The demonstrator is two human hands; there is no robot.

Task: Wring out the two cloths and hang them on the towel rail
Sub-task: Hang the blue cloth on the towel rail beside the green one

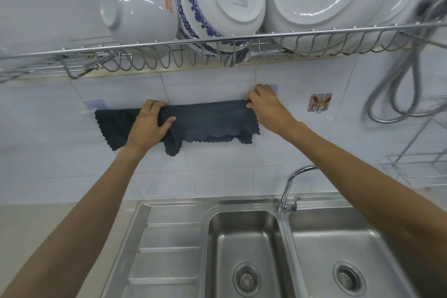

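Two dark cloths hang side by side over the towel rail (87, 112) on the tiled wall. The darker cloth (112, 126) drapes at the left with its scalloped edge down. The grey-blue cloth (210, 121) spreads to its right and overlaps it. My left hand (151, 123) pinches the grey-blue cloth's left end, thumb in front. At the cloth's top right corner my right hand (264, 105) grips it by the rail's right bracket. The cloths hide most of the rail.
A wire dish rack (217, 48) with bowls and plates hangs just above my hands. Below lies a steel double sink (284, 230) with a tap (290, 189) and a draining board at the left. A sticker hook (319, 103), a shower hose and a wire shelf are at the right.
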